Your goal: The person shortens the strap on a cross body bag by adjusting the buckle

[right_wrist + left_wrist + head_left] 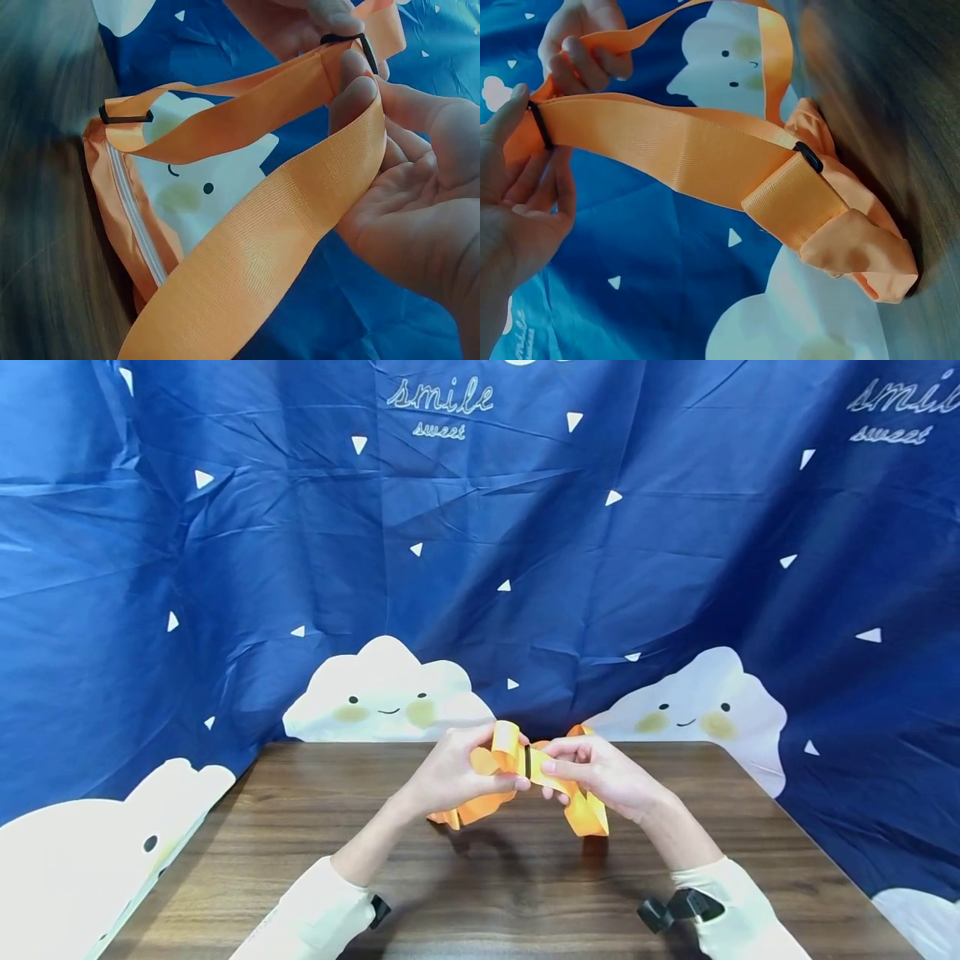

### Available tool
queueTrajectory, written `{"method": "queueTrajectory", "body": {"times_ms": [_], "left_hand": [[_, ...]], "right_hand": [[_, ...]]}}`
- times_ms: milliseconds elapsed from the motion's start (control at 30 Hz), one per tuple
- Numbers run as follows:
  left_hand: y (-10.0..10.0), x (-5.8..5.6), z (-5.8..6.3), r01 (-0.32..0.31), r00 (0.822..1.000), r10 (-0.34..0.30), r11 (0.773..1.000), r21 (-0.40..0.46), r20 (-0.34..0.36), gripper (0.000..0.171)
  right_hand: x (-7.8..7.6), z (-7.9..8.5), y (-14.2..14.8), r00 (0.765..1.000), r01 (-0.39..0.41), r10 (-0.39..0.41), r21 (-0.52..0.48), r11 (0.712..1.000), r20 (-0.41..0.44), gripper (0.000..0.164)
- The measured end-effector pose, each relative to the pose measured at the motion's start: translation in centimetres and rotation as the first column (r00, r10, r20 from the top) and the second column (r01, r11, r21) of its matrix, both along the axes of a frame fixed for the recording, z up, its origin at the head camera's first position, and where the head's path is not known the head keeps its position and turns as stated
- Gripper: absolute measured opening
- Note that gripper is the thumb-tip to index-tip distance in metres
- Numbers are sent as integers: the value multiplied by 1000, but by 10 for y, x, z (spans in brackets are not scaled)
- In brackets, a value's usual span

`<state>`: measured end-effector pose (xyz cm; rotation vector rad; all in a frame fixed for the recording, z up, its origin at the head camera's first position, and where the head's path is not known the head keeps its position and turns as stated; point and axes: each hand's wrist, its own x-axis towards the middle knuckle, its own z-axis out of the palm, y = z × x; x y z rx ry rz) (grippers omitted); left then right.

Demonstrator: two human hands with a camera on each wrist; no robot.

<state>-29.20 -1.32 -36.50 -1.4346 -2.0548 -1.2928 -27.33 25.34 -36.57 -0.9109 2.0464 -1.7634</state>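
An orange webbing strap (pixel 506 743) with a black slider buckle (pixel 527 762) is held up between both hands over the table. My left hand (pixel 450 770) grips the strap beside the buckle, thumb and fingers on either side of it. On the buckle's other side, my right hand (pixel 609 774) pinches the strap between thumb and fingers. In the right wrist view the strap runs down to an orange bag (pixel 112 199) with a white zipper (pixel 139 214), lying on the table. A black ring (pixel 808 157) joins strap and bag in the left wrist view. The bag is mostly hidden in the head view.
The brown wood-grain table (pixel 300 860) lies under both hands. A blue curtain (pixel 480 527) printed with clouds and white triangles hangs behind it. Each wrist carries a black strapped device, such as the right wrist camera (pixel 678 908).
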Motion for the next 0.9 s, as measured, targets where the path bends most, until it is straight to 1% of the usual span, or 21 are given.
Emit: {"method": "queueTrajectory", "body": {"times_ms": [100, 200, 367, 467, 567, 733, 800, 900], "left_hand": [[-1, -1, 1, 18, 1000, -18, 1000, 11, -6, 48], [-3, -3, 3, 29, 999, -28, 999, 32, -26, 48], [-5, -4, 6, 11, 999, -8, 999, 53, -43, 47], [-5, -3, 6, 18, 999, -16, 998, 65, -43, 47], [-4, -2, 5, 37, 999, -34, 997, 74, -32, 49], [0, -1, 2, 77, 996, -80, 993, 87, 31, 48], [1, -1, 1, 77, 996, -82, 993, 92, 46, 47], [2, -2, 0, 68, 997, -72, 994, 91, 38, 48]], "right_hand": [[1, 1, 1, 1000, 28, -28, 2, 1000, 12, 23], [1, 1, 6, 996, 81, -81, 6, 997, 26, 23], [-5, 0, 13, 988, 153, -152, -14, 988, 24, 20], [-9, -2, 12, 988, 156, -155, -34, 987, 25, 20], [-10, -3, 7, 992, 128, -126, -64, 990, 25, 19], [-6, -3, -3, 996, 90, -89, -140, 986, 19, 19], [-4, -3, -7, 995, 100, -97, -157, 983, 25, 18], [0, -2, -12, 989, 143, -135, -166, 976, 58, 17]]}}
